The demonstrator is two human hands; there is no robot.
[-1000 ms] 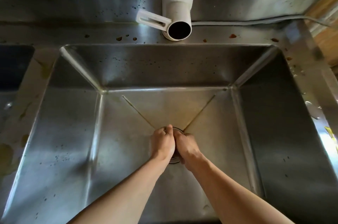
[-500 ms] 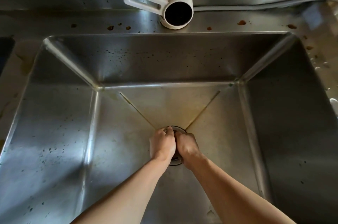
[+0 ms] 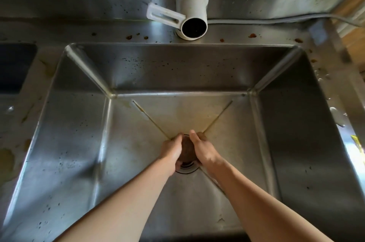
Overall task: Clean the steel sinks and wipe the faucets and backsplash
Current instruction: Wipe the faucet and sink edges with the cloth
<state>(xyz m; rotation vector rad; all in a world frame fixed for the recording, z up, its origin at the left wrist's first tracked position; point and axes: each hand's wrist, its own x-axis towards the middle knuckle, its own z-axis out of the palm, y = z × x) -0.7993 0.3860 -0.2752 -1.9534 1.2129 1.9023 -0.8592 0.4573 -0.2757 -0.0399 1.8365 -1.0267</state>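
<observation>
where sink floor shows yellowish stains, left hand and right hand grip brown, possibly strainer, object.

A grey cable runs past wooden boards at the right, in daylight
</observation>
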